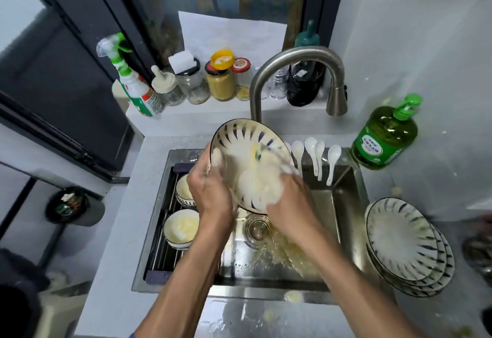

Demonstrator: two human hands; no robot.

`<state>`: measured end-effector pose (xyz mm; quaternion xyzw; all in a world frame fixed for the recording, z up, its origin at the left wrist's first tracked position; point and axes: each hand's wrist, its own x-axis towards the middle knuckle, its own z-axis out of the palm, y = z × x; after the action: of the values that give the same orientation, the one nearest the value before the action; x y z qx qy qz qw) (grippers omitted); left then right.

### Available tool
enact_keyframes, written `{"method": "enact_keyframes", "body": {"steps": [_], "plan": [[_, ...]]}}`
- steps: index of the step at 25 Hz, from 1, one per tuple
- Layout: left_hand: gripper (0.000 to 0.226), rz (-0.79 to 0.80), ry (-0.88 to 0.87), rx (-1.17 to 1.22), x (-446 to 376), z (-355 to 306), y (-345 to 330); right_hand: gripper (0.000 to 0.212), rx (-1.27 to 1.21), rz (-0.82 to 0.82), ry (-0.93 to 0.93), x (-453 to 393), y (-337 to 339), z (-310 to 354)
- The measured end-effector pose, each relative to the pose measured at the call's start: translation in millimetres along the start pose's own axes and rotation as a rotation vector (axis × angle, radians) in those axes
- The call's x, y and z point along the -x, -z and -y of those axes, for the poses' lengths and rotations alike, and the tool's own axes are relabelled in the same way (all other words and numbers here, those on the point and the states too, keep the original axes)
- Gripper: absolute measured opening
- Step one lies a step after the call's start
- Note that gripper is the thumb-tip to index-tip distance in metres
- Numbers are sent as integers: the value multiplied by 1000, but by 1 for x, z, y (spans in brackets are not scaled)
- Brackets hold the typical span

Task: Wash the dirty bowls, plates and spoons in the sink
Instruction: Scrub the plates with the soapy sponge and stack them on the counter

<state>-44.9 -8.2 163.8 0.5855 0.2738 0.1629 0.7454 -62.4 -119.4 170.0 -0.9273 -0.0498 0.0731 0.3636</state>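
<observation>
The plate (250, 151) is tilted over the sink (346, 204), foamy, the left hand (210, 191) grasping its left rim. The right hand (287, 196), blurred, seems to clasp a sponge against it. Best scrub right around the rim, keeping that left grip firm on the slippery edge.

Tilted, foam-covered plate (250, 161) held over the sink (332, 204), gripped at its left rim by the left hand (210, 191), rubbed inside by the blurred, sudsy right hand (287, 199). Two bowls (181, 224) on the rack along the sink's left edge. White spoons (316, 156) leaning against its back edge. Stacked plates (407, 247) on the counter just beside its right edge; green soap bottle (386, 135) near the back right corner.
</observation>
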Motion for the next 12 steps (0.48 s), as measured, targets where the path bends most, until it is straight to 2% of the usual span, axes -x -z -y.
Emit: {"method": "enact_keyframes", "body": {"steps": [2, 3, 6, 7, 10, 12], "plan": [[43, 19, -43, -92, 3, 6, -3, 24, -37, -39, 125, 1, -8, 0], [41, 37, -51, -97, 8, 6, -4, 23, -74, -64, 111, 3, -10, -1], [46, -20, -123, -88, 16, 6, -1, 35, -56, -6, -99, 7, -9, -10], [47, -47, -154, -103, 16, 8, 0, 35, -36, 12, -111, 12, -12, -18], [30, -44, -191, -144, 18, 18, 0, 35, -13, 18, -239, 26, -20, -31], [28, -32, -217, -143, 22, 16, -3, 34, 31, 50, -281, 26, -20, -29]]}}
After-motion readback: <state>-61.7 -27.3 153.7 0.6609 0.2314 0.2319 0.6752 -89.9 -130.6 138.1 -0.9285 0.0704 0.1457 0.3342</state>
